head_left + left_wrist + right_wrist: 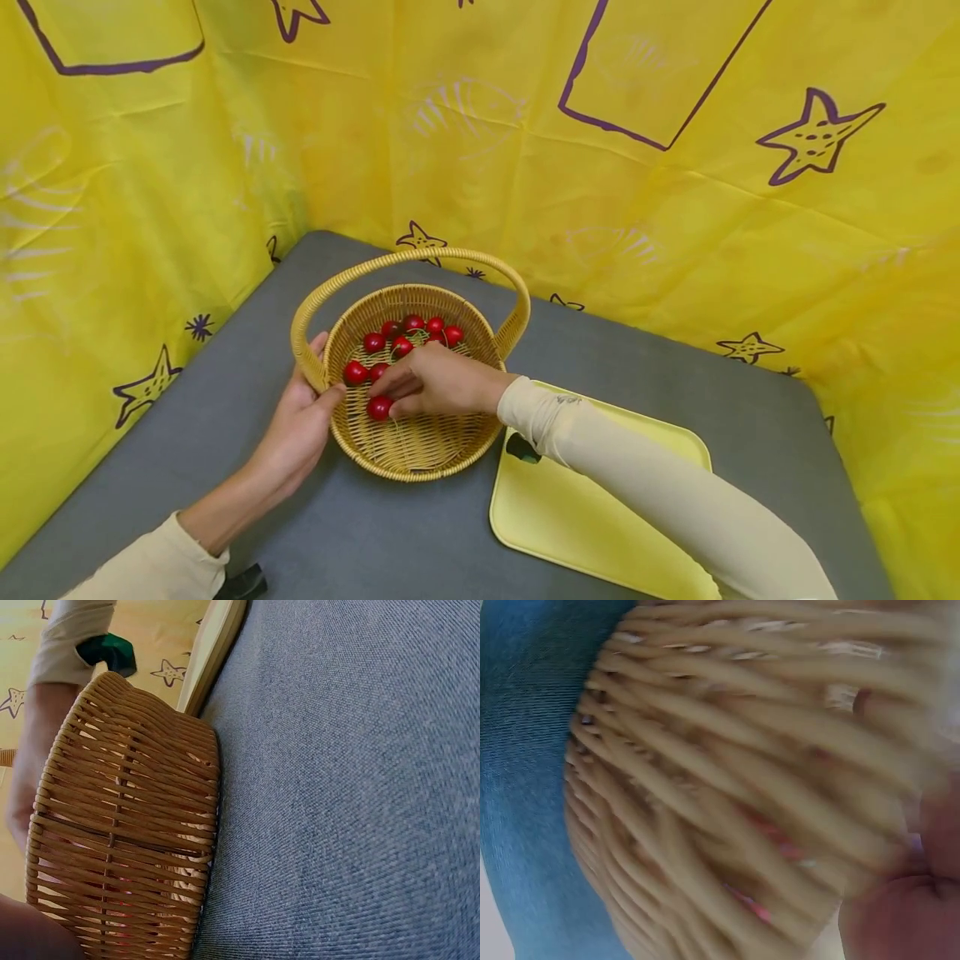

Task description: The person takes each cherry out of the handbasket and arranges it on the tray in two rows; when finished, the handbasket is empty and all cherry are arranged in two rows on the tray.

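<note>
A round wicker basket (416, 473) with a tall arched handle stands on the grey table, holding several red cherries (374, 342) with green stems. My left hand (298, 417) grips its left side where the handle meets the rim, thumb on the near side and fingers behind. Reaching in from the right, my right hand (431, 382) has its fingers bent and pinches a cherry (379, 407) between thumb and fingertips. In the left wrist view, the woven wall (127, 825) hides most of the inside. Wicker strands (727, 750) fill the blurred right wrist view.
A pale yellow tray (570, 508) lies right of the basket, partly under my right forearm. Yellow cloth (480, 150) with starfish drawings hangs behind and at the sides of the grey table (420, 542).
</note>
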{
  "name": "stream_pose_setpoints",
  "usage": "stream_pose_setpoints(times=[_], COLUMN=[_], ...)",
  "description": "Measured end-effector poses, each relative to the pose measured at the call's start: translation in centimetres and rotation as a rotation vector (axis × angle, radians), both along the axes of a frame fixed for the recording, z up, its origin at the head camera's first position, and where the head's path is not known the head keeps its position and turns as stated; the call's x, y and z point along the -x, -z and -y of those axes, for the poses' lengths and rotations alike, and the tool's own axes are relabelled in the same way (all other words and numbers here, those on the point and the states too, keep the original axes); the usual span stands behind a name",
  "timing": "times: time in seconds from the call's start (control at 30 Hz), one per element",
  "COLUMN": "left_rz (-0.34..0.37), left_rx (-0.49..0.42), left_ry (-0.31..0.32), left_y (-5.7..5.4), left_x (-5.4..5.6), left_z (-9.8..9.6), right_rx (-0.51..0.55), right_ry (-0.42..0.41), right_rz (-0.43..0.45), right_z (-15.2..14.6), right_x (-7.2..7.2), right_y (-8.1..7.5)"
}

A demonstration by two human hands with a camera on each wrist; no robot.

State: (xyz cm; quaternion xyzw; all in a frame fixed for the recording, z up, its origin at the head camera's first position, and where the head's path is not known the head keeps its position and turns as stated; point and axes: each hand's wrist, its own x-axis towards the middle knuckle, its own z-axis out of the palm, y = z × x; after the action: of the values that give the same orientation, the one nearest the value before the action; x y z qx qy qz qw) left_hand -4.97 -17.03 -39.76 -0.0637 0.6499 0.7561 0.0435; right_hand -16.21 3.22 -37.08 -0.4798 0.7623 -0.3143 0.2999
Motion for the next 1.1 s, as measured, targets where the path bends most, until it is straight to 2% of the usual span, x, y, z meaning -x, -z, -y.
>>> stream_pose_setpoints(times=[0.17,0.27,0.37,0.47,0.57,0.73,0.87,1.1], left_rz=[-0.008,-0.006,-0.004,-0.006,-0.009,-0.02,-0.024,-0.012], left_rx=[-0.003,-0.003,-0.007,-0.019,-0.027,-0.032,-0.035,-0.033], left_ry=[0.007,0.005,0.005,0.01,0.013,0.014,0.016,0.01], left_y=[0.1,0.1,0.1,0.1,0.2,0.2,0.3,0.3], left_x=[-0.1,-0.1,-0.1,-0.1,0.1,0.1,0.2,0.2], left_z=[0.1,0.2,0.2,0.1,0.1,0.2,0.2,0.1], right_rx=[0.12,0.182,0.212,0.225,0.229,0.174,0.131,0.09], right_ry=[0.1,0.179,0.283,0.41,0.547,0.715,0.781,0.803], right_rz=[0.043,0.014,-0.016,-0.05,-0.073,-0.125,-0.143,-0.183], right_z=[-2.4,-4.9,-8.0,-11.1,-13.9,-16.7,-17.6,-17.9], right_x=[-1.4,-2.6,-4.0,-5.3,-6.1,-6.0,-5.3,-4.3], right_y=[-3.5,-5.3,-6.5,-6.9,-6.2,-3.4,-0.9,2.5])
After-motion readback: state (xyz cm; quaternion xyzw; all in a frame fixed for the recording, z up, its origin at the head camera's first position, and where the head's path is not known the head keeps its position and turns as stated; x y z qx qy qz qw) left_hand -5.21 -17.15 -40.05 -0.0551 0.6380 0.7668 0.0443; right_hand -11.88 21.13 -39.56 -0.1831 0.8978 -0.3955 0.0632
